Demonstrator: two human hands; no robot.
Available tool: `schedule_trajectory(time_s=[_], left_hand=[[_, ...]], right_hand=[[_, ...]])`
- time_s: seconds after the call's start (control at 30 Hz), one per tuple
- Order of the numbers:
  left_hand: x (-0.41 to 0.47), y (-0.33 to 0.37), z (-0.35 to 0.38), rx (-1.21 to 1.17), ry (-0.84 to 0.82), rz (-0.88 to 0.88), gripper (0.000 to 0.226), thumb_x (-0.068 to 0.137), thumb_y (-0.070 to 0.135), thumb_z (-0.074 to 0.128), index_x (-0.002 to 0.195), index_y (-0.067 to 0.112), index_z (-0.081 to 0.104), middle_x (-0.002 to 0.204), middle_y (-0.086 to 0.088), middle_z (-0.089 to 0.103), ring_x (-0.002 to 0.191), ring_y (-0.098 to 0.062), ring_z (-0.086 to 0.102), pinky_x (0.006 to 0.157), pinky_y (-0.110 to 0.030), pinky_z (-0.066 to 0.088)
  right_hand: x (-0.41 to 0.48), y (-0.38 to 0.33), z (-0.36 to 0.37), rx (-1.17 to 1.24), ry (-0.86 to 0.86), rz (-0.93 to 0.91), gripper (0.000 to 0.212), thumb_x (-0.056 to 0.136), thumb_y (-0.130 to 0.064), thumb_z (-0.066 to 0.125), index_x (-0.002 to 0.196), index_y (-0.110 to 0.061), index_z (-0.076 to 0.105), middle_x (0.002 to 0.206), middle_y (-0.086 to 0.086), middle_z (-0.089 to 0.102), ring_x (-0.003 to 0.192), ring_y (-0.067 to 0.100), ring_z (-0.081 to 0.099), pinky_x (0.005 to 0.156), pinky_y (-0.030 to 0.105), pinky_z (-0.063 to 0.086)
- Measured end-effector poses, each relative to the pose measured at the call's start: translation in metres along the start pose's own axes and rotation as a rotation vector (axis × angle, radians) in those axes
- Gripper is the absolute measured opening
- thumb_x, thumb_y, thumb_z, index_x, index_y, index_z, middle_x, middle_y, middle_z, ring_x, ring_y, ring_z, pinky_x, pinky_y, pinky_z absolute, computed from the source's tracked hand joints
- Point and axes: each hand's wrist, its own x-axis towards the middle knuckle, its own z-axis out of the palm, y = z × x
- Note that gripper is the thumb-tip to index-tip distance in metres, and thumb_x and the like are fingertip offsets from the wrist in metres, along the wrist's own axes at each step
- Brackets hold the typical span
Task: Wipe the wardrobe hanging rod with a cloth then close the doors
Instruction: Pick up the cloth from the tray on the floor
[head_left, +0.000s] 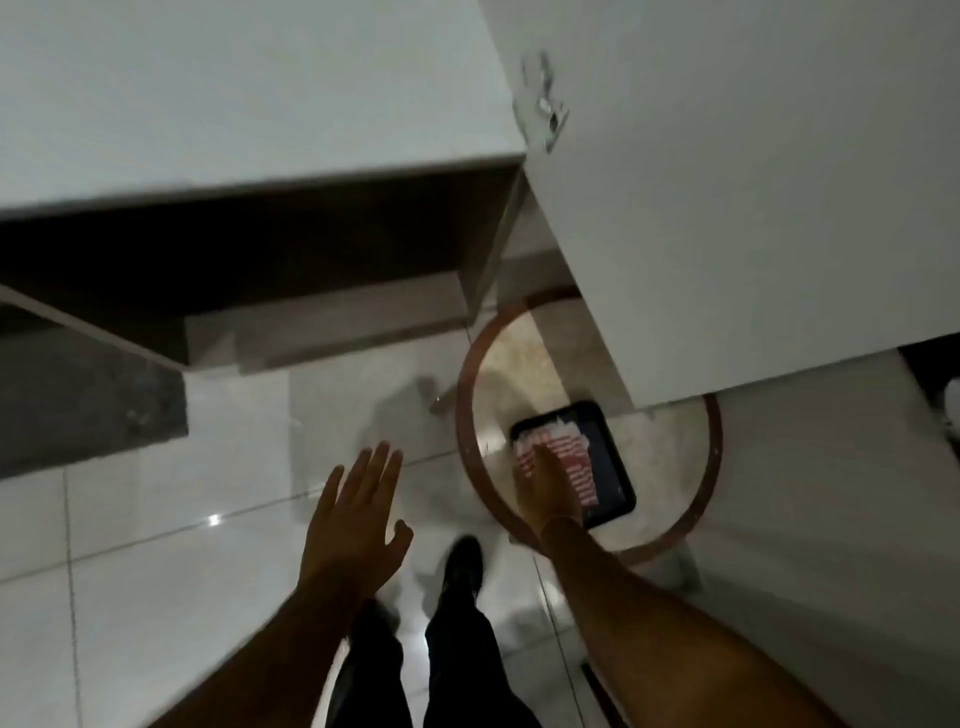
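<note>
A red-and-white striped cloth (566, 454) lies in a black tray (615, 467) on a small round table (464, 415) with a wooden rim. My right hand (548, 491) rests on the cloth, fingers stretched over it; blur hides whether they grip it. My left hand (356, 519) hovers over the floor tiles to the left, fingers spread, holding nothing. A white wardrobe door (753, 182) stands open above the table, with a metal hinge (548, 104) on its inner face. The dark wardrobe opening (260, 260) lies at the left. The hanging rod is out of sight.
A white wardrobe panel (234, 93) fills the upper left. Glossy white floor tiles (156, 571) spread below. My dark trouser legs and a shoe (462, 571) stand just left of the table. The open door overhangs part of the table.
</note>
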Motion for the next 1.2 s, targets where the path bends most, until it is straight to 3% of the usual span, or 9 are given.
schedule_trajectory(time_s=[0.1,0.23,0.37,0.5,0.63,0.83,0.97,1.1,1.2], left_hand=[[0.0,-0.003,0.037,0.005,-0.072,-0.025,0.088,0.093,0.056,0.023,0.172,0.022,0.003,0.18,0.0,-0.004,0.168,-0.021,0.001,0.136,-0.048,0.008],[-0.003,0.003,0.08,-0.043,-0.087,-0.052,0.088,0.098,0.049,0.045,0.172,0.021,0.008,0.179,0.0,-0.001,0.168,-0.021,0.003,0.136,-0.047,0.005],[0.0,0.008,0.1,-0.011,-0.156,-0.089,0.089,0.096,0.055,0.034,0.172,0.023,0.0,0.178,0.002,-0.012,0.168,-0.019,-0.004,0.135,-0.042,-0.003],[0.003,0.013,0.103,-0.049,-0.15,-0.099,0.088,0.095,0.053,0.034,0.172,0.023,0.003,0.18,0.002,-0.008,0.168,-0.018,-0.004,0.136,-0.043,-0.002],[0.01,0.012,0.094,-0.048,-0.123,-0.104,0.083,0.1,0.043,0.042,0.173,0.021,0.007,0.181,-0.001,-0.003,0.168,-0.021,0.0,0.137,-0.046,0.005],[0.021,0.013,0.077,-0.031,-0.076,-0.158,0.082,0.104,0.032,0.047,0.173,0.023,0.002,0.181,0.0,-0.009,0.168,-0.02,-0.006,0.137,-0.045,0.002],[0.013,0.01,0.06,0.001,-0.055,-0.174,0.082,0.106,0.031,0.045,0.172,0.022,-0.002,0.181,-0.001,-0.013,0.168,-0.021,-0.008,0.137,-0.044,0.0],[0.006,0.012,0.032,0.004,-0.012,-0.166,0.081,0.107,0.029,0.044,0.172,0.022,-0.004,0.18,0.0,-0.015,0.168,-0.02,-0.011,0.136,-0.042,-0.005],[0.007,0.008,-0.006,0.038,0.001,-0.157,0.082,0.106,0.027,0.042,0.172,0.024,-0.006,0.18,0.0,-0.016,0.168,-0.02,-0.013,0.136,-0.042,-0.006]], right_hand=[[0.031,0.036,0.013,0.002,0.002,0.133,0.051,0.114,-0.031,0.046,0.16,-0.009,0.041,0.158,0.016,0.051,0.146,0.037,0.05,0.121,0.047,0.041],[0.053,0.077,0.034,-0.027,-0.064,0.131,0.059,0.114,-0.036,0.048,0.166,-0.013,0.032,0.167,0.014,0.04,0.156,0.035,0.038,0.117,0.034,0.036],[0.062,0.086,0.051,-0.25,-0.071,0.089,0.089,0.102,-0.055,0.064,0.17,-0.014,0.023,0.178,0.011,0.018,0.163,0.034,0.024,0.128,0.05,0.033],[0.074,0.081,0.059,-0.071,0.027,0.162,0.079,0.101,-0.049,0.069,0.164,-0.015,0.036,0.174,0.012,0.029,0.157,0.036,0.034,0.124,0.054,0.04],[0.076,0.081,0.057,0.102,0.027,0.201,0.048,0.104,-0.037,0.066,0.144,-0.009,0.06,0.156,0.012,0.05,0.144,0.034,0.05,0.118,0.041,0.045],[0.081,0.077,0.049,0.054,0.062,0.212,0.043,0.113,-0.028,0.046,0.146,-0.002,0.056,0.149,0.02,0.054,0.137,0.039,0.053,0.117,0.05,0.046],[0.076,0.072,0.032,0.318,0.131,0.225,0.048,0.115,-0.022,0.042,0.158,-0.001,0.044,0.152,0.027,0.055,0.14,0.045,0.055,0.119,0.052,0.045],[0.063,0.056,-0.002,0.677,0.088,0.37,0.047,0.118,-0.032,0.034,0.152,-0.004,0.051,0.148,0.024,0.06,0.128,0.037,0.066,0.097,0.04,0.053],[0.047,0.03,-0.033,0.937,-0.013,0.301,0.041,0.115,-0.033,0.04,0.119,-0.006,0.072,0.127,0.023,0.073,0.088,0.022,0.082,0.067,0.03,0.061]])
